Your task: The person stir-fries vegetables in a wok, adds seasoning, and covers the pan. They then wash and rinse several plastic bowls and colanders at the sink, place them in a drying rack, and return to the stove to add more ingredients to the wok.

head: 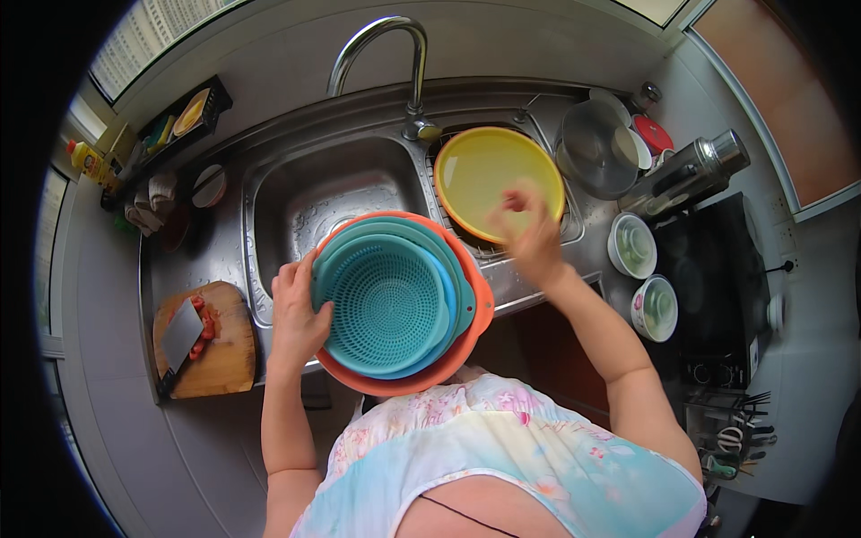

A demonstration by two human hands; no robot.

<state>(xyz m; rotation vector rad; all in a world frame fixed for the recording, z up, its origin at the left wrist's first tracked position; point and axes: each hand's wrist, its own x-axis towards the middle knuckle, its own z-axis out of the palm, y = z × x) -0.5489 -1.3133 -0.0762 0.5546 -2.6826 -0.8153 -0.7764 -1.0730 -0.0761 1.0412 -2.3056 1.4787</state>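
Observation:
My left hand (296,313) grips the left rim of a nested stack of basins and colanders, thumb over the edge. On top is a teal plastic colander (387,302) with slotted walls. Beneath it show a blue rim (440,336), another teal rim (464,296) and an orange basin (481,316) outermost. The stack is held over the sink's front edge, between my body and the steel sink basin (336,181). My right hand (531,235), blurred, is above the near right part of a round yellow basin (498,178); its fingers are bent, with nothing visible in them.
A cleaver (181,336) and cut red pieces (205,326) lie on a wooden cutting board (232,356) at left. The chrome faucet (417,67) arches behind the sink. At right stand a translucent bowl (592,148), a steel flask (699,165), two covered bowls (632,245) and a black microwave (713,289).

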